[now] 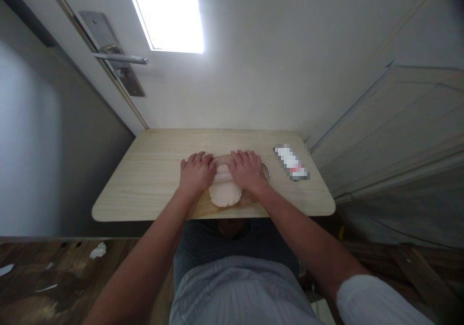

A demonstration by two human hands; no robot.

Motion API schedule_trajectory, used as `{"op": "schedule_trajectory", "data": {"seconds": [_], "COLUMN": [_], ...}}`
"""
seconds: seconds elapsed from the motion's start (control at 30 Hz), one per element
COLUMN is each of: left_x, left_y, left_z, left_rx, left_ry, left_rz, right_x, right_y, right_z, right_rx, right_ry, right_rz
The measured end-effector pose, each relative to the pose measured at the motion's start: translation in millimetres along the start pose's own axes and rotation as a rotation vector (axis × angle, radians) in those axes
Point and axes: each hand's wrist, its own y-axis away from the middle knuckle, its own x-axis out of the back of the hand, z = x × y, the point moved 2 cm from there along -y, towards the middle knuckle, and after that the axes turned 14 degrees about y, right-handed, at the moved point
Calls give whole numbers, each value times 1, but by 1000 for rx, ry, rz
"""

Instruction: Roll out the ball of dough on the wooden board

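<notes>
A pale, flattened round of dough lies on a brown wooden board at the table's front edge. Across the dough's far side runs a pale roll-like band. I cannot tell if it is a rolling pin or rolled-up dough. My left hand is palm down over the band's left end, fingers curved forward. Over the right end, my right hand mirrors it. Both hands hide the ends of the band and part of the board. A metal ring shows at the board's right, beside my right hand.
The light wood table has rounded corners and stands against a white door with a metal handle and a bright window. A phone-like object, pixelated, lies to the right. Crumpled white paper is on the floor at left.
</notes>
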Motion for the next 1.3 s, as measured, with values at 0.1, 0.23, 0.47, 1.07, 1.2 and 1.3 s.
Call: {"op": "schedule_trajectory", "data": {"seconds": [0.1, 0.23, 0.47, 1.07, 1.2, 1.3], "left_x": [1, 1, 0, 2, 0, -2], "left_y": [9, 19, 36, 76, 62, 51], "left_z": [4, 7, 12, 23, 19, 17], "left_rx": [-22, -41, -70, -78, -43, -31], "left_ry": [-9, -2, -24, 40, 13, 2], "left_rz": [39, 53, 110, 75, 40, 24], "right_x": [3, 7, 15, 15, 15, 16], "right_y": [11, 25, 48, 103, 87, 75], "right_z": [-1, -1, -2, -5, -5, -4], "right_rx": [-14, -21, -7, -19, -41, -35], "right_ry": [-5, 3, -38, -97, -74, -63], "right_rz": [49, 82, 118, 162, 110, 86]}}
